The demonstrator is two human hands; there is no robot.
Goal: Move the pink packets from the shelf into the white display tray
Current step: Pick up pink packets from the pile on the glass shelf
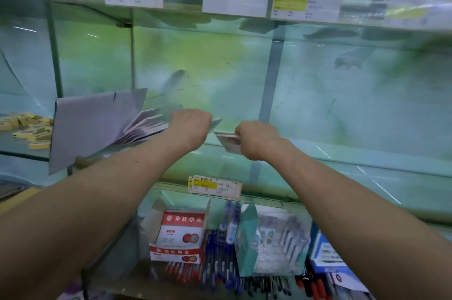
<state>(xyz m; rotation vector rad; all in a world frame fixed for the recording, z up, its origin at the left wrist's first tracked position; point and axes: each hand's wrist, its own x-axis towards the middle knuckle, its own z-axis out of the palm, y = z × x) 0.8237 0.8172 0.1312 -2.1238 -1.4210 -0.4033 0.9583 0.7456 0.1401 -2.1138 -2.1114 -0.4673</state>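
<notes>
Pink packet (pixel 228 143) pinched in right hand (pixel 256 140); left hand (pixel 189 128) seemingly curled on tray's (pixel 80 128) stack.

Even greenish light; blurred, bowed edges

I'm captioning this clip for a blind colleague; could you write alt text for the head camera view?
A person's right hand holds a pink packet over a glass shelf, while the left hand rests on a row of pink packets in a white display tray. Pens lie below.
</notes>
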